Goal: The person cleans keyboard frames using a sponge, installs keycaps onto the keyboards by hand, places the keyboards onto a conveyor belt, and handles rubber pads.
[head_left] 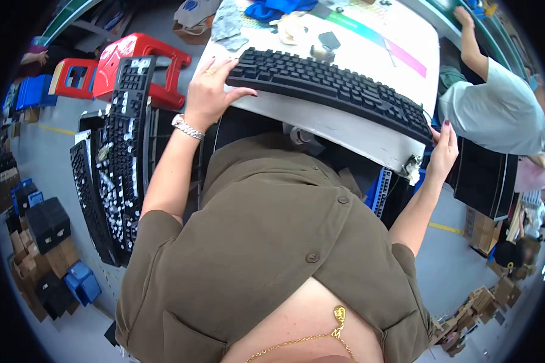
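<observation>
A black computer keyboard with its keycaps on lies slantwise across the near side of the white table. My left hand grips its left end, with the thumb stretched out along the front edge. At the opposite end my right hand holds the keyboard's right corner, fingers pointing up. How far the fingers reach underneath is hidden.
Left of me stand stacked keyboards with loose keycaps, beside red stools. Blue cloth and a small dark piece lie on the table. A co-worker is at the right. Cartons stand farther off.
</observation>
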Demonstrator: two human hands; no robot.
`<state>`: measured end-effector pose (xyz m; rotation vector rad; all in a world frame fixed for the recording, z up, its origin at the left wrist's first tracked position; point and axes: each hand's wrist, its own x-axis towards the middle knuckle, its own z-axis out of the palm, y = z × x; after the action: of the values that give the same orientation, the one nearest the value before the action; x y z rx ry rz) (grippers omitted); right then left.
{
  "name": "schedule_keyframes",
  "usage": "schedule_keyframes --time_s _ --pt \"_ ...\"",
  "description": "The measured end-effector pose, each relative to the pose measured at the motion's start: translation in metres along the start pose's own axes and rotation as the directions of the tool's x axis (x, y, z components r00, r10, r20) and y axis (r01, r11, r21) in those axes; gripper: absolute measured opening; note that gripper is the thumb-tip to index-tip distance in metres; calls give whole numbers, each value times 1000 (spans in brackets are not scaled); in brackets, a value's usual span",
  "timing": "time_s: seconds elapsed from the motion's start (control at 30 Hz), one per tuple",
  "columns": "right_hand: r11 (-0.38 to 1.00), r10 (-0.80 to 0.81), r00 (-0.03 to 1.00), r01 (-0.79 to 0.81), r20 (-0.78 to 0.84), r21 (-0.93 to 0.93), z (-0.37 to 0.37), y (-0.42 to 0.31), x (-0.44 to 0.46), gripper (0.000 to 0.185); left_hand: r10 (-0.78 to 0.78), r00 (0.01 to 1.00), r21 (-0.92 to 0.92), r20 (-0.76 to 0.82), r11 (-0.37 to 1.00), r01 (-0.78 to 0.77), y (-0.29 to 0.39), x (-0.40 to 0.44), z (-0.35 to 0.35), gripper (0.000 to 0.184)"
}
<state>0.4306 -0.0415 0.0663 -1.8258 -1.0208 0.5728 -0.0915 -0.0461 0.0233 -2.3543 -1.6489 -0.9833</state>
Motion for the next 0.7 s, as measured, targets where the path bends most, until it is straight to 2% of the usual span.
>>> schedule_keyframes --time_s 0.17,0.3,0.4,0.47,0.53,0.67,0.7 --pt "997 -63 997 66 -48 49 0 -8 18 50 85 995 110 51 990 -90 -14 41 -6 70" --pt "991 -68 995 76 -67 113 4 -12 18 50 -48 977 190 207 982 8 -17 59 -10 78" --pt "990 -5 997 15 -74 137 8 -11 22 46 -28 978 126 207 992 2 -18 70 -14 82" --pt "955 34 999 -28 -14 295 7 -2 29 46 -146 938 136 314 985 108 -15 77 -16 84" --pt "929 64 998 -66 18 364 7 0 31 46 -149 934 114 325 987 118 -16 79 -16 85" --pt "905 44 998 -56 38 421 11 9 37 53 -214 906 107 366 976 188 -16 86 -14 87" --pt "911 -12 999 -9 48 413 11 7 36 56 -208 908 101 363 978 183 -14 88 -13 86"
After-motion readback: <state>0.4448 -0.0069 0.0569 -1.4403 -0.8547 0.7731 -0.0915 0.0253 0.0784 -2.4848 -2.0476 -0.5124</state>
